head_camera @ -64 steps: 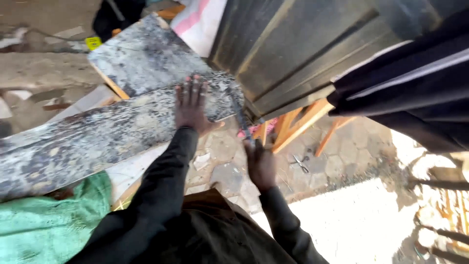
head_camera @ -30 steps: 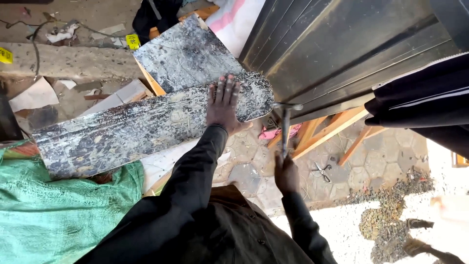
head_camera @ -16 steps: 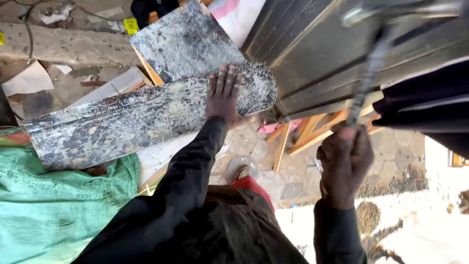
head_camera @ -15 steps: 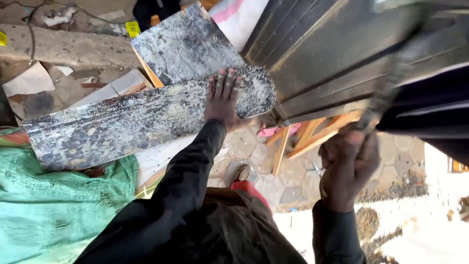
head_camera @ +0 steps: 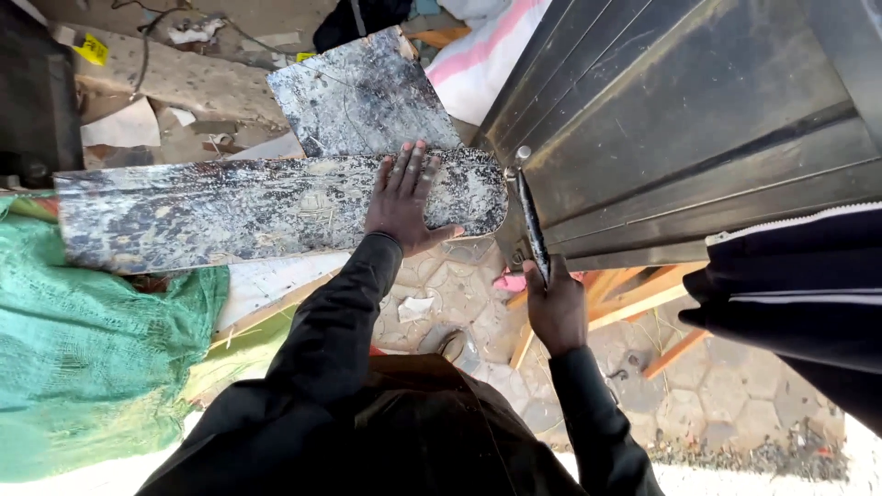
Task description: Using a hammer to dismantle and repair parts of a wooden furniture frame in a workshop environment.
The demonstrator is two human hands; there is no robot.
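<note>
Across the upper right, a large dark metal door panel (head_camera: 698,119), ribbed and scuffed, tilted over a floor of hexagonal paving stones (head_camera: 441,294). Left of it and running almost level across the middle, a long narrow metal strip (head_camera: 248,211): grey and silvery, thickly speckled with black scorch or dirt, straight along both long edges, rounded at the right end, that end just beside the door panel's lower corner. Behind the strip, a squarish sheet (head_camera: 363,92) of the same mottled metal, tilted, its lower edge hidden by the strip. Lower left, a heap of green mesh fabric (head_camera: 92,367), reaching under the strip's left part. Far right, a dark sleeve with white stripes (head_camera: 790,285), belonging to another person. Beneath the door panel, orange wooden slats (head_camera: 634,298). Flat on the strip near its rounded end, the left hand (head_camera: 404,197), fingers spread apart and pressed onto the speckled surface, holding nothing. Lower and to the right, the right hand (head_camera: 556,308), fist clamped round the handle of a slim dark hammer (head_camera: 530,216), shaft upright, small head up against the door panel's edge.
</note>
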